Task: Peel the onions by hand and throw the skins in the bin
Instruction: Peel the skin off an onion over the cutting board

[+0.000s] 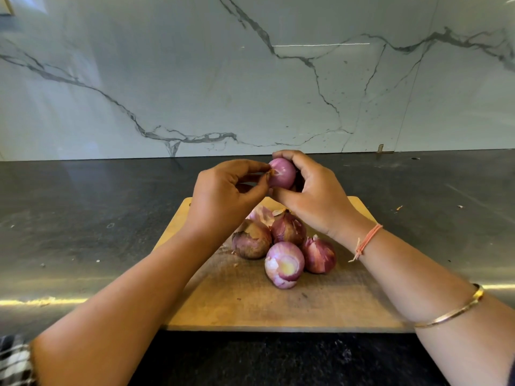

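Nearly bare onion (282, 176) sits cupped in right hand (315, 190) above the far edge of the cutting board (348, 302); left hand (223, 190) pinches a dry skin tag (271, 172) at its tip. Risk: a hard tug snaps the tag short, or slips the slick bulb onto the four onions (287, 228) piled below. Room to move lies over the tabletop (83, 218) left and right of the board; no bin in view.

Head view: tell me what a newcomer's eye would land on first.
The glossy purple onion held up mid-frame, gripped by the right hand while the left hand pinches a scrap of dry skin at its end. Next, the heap of four onions on the wooden cutting board, the front one partly peeled. Behind, a white marble wall with dark veins fills the upper half.
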Available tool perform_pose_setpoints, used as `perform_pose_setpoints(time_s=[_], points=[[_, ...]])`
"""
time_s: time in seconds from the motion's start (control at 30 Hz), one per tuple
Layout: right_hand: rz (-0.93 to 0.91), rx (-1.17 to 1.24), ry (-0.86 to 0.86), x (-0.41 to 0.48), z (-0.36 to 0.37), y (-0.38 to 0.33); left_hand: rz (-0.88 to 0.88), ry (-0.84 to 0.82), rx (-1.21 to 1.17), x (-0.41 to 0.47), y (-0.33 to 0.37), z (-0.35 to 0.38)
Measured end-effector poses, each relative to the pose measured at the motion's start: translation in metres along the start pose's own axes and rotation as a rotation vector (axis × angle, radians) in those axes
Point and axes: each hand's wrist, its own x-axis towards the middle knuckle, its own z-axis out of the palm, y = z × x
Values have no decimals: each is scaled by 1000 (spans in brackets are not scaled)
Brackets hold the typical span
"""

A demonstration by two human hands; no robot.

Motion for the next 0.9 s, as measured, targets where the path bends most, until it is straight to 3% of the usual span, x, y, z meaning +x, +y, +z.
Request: perform_pose_setpoints(time_s=[0.37,0.9], points=[[-37,-16,-44,-3,2,-5,-23,119,122,2,0,0],[164,394,-171,4,-4,2,-143,102,-10,5,1,1]])
